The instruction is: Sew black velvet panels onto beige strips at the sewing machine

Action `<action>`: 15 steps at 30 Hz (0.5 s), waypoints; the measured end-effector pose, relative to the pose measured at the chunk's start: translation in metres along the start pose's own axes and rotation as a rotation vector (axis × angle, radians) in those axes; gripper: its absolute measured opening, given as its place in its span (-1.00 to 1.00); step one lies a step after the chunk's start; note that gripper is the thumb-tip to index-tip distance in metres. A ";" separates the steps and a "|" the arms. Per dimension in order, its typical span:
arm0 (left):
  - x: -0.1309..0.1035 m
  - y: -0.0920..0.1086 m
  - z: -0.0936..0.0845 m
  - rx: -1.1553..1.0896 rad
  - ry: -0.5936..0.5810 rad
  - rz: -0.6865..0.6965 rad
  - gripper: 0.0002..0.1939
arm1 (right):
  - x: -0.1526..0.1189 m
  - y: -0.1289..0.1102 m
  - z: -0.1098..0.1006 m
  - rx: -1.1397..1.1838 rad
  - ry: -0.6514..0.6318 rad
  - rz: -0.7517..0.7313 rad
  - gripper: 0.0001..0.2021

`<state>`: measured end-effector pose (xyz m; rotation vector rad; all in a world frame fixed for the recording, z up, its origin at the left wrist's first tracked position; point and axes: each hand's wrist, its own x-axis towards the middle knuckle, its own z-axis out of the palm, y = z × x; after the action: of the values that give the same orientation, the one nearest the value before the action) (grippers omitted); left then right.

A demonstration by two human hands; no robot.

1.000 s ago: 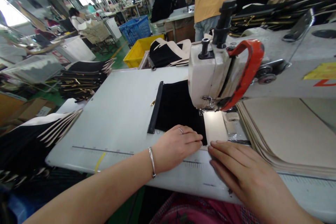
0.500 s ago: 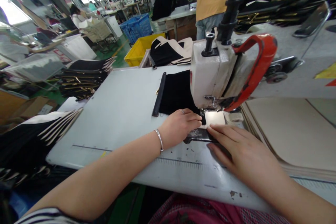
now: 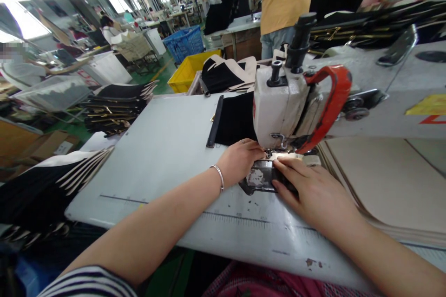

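Note:
A sewing machine point(image 3: 278, 111) with a red lever point(image 3: 336, 102) stands over the white tabletop. Black fabric point(image 3: 237, 118), edged on its left by a dark strip point(image 3: 216, 123), runs under the machine head. My left hand point(image 3: 242, 160), a bracelet on its wrist, has its fingers pressed together beside the needle area, at the fabric's near edge. My right hand point(image 3: 306, 185) lies with fingers extended and thumb apart, its fingertips on pale material point(image 3: 280, 155) just right of the needle. Between the hands shows a metal plate point(image 3: 259, 177).
Large pale sheets point(image 3: 386, 176) lie stacked right of the machine. Piles of black pieces point(image 3: 114, 104) stand beyond the left edge. Behind are a yellow crate point(image 3: 188, 72), a blue basket point(image 3: 184, 44), and a person in an orange shirt point(image 3: 287, 0).
Both hands have shifted slightly up toward the needle relative to the table, showing more of the metal plate. The black fabric has moved a little away. The view has tilted slightly.

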<state>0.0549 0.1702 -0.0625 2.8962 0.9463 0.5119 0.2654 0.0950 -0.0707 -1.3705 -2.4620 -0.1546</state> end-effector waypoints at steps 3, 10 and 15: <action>0.001 0.000 0.000 0.003 0.006 -0.007 -0.76 | 0.001 0.000 0.001 -0.001 -0.011 0.006 -0.57; -0.001 0.000 0.000 -0.036 -0.040 -0.024 -0.73 | -0.003 0.001 0.006 0.030 0.060 -0.028 -0.61; -0.007 -0.001 0.002 -0.156 0.005 -0.073 -0.72 | -0.008 0.003 0.013 0.048 0.087 -0.072 -0.61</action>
<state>0.0497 0.1675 -0.0664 2.7134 0.9620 0.5614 0.2691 0.0940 -0.0857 -1.2301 -2.4283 -0.1676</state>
